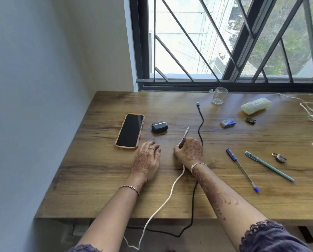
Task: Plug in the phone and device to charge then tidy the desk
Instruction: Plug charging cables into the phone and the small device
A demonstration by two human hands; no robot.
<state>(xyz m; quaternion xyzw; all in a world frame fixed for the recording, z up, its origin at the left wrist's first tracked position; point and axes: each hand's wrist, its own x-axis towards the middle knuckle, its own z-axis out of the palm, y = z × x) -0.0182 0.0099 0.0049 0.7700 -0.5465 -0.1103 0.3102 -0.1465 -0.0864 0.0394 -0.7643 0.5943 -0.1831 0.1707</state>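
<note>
My right fingers (183, 143) grip the white cable (172, 190); left fingers (150, 144) lie slack beside the phone (130, 130). Nothing's plugged in yet; tidying waits.

Bright daylight pours through the barred window (206, 42), and the view outside is nearly blown out. There's a soft sheen on the far wooden surface (97, 179) by the drinking glass (219, 96). Shadows are faint and fall toward the camera. Wide-angle bend tilts the window bars, and the green pen (270, 166) looks slightly smeared.
</note>
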